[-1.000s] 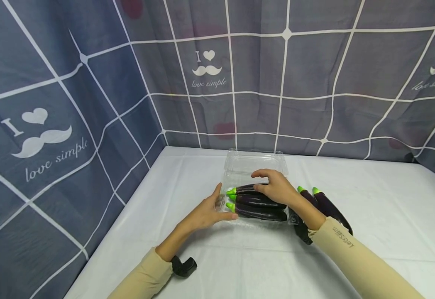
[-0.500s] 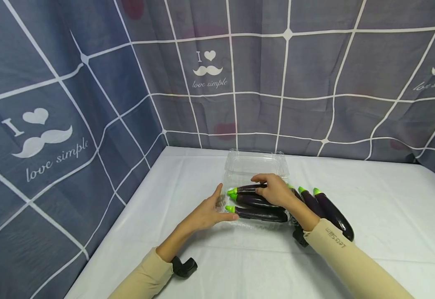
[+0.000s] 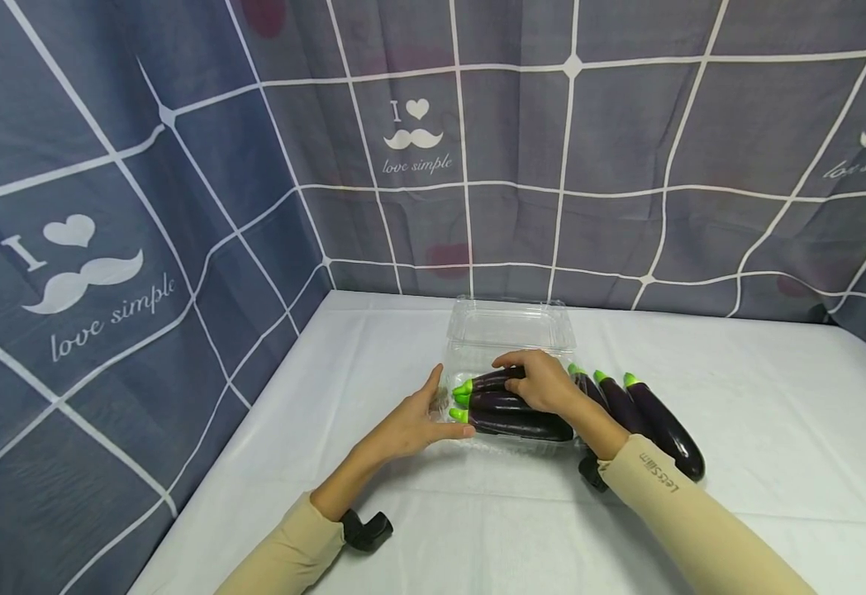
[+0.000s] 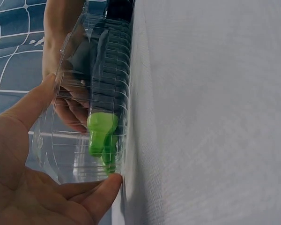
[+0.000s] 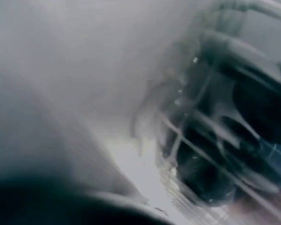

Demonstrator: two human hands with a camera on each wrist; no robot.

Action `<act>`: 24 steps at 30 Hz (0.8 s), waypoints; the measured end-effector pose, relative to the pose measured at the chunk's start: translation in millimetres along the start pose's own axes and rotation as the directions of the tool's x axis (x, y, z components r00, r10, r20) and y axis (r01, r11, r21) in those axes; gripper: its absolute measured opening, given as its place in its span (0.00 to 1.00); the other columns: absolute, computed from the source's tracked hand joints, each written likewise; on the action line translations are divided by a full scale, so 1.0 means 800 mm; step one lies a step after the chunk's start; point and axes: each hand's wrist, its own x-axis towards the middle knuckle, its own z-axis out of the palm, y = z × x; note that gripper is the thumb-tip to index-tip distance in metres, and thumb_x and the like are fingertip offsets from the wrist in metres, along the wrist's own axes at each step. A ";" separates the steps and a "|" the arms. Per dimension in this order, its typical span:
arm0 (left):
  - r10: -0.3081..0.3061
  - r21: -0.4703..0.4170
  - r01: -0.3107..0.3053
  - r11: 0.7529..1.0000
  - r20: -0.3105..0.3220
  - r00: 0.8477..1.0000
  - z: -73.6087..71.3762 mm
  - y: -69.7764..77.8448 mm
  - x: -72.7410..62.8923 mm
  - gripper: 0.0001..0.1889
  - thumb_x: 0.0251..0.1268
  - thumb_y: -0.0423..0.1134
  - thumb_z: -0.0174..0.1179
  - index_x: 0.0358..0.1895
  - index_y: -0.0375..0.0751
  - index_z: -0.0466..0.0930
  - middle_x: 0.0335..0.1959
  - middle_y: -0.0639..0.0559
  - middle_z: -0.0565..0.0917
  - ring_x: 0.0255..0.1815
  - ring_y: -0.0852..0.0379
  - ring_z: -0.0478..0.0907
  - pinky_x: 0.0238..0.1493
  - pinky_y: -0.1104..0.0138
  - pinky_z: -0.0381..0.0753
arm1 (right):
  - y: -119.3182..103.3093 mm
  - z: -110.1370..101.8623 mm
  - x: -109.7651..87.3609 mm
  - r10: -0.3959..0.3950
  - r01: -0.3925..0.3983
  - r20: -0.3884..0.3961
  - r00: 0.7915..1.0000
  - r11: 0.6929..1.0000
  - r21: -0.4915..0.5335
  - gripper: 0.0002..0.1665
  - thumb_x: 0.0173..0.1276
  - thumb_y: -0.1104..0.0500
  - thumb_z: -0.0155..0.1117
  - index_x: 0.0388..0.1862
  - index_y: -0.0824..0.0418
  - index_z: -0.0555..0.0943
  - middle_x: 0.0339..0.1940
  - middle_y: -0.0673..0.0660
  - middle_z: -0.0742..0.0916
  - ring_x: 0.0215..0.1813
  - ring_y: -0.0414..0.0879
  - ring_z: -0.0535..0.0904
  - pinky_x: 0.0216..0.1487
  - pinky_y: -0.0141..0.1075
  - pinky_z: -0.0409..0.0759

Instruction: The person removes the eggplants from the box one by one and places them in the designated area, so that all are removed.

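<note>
Clear box (image 3: 470, 359) is set on white cloth (image 3: 418, 521), lid (image 3: 511, 324) laid open on far side. Box's L end is braced by L hand (image 3: 412, 426), spread, w/ thumb at near side & fingers toward far side; wall is touched by fingertips. 3 eggplants are held in box, stems to L: near eggplant (image 3: 522, 425), mid eggplant (image 3: 492, 402), far eggplant (image 3: 494, 380). Last 2 are partly covered by R hand (image 3: 544, 380), w/ fingers bent over far one; can't tell if it's pinched or just touched (R wrist view blurred). 3 loose eggplants (image 3: 665, 426) are laid R of box, side by side, stems to far side; leftmost is partly hidden by R arm. Beige sleeves (image 3: 689, 512) are worn, w/ black cam (image 3: 368, 533) seen at L wrist. Grid curtain (image 3: 515, 165) is hung at far & L sides.
</note>
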 end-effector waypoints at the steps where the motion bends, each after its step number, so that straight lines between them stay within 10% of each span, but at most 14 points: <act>1: 0.001 0.002 -0.001 1.000 0.000 1.000 0.000 0.000 0.000 0.62 0.55 0.58 0.72 0.80 0.39 0.34 0.76 0.36 0.56 0.75 0.45 0.54 0.70 0.48 0.59 | -0.001 0.000 0.001 0.000 0.000 0.007 1.000 1.000 -0.004 0.19 0.64 0.70 0.65 0.55 0.63 0.84 0.54 0.63 0.85 0.57 0.62 0.78 0.56 0.58 0.74; 24: 0.002 -0.010 -0.002 1.000 -0.003 1.000 0.002 0.002 0.001 0.63 0.54 0.58 0.72 0.80 0.40 0.35 0.76 0.37 0.56 0.76 0.46 0.53 0.70 0.49 0.58 | 0.003 0.002 0.001 -0.101 0.100 -0.040 0.994 0.995 -0.024 0.16 0.63 0.70 0.67 0.49 0.61 0.88 0.50 0.60 0.87 0.56 0.62 0.79 0.58 0.68 0.66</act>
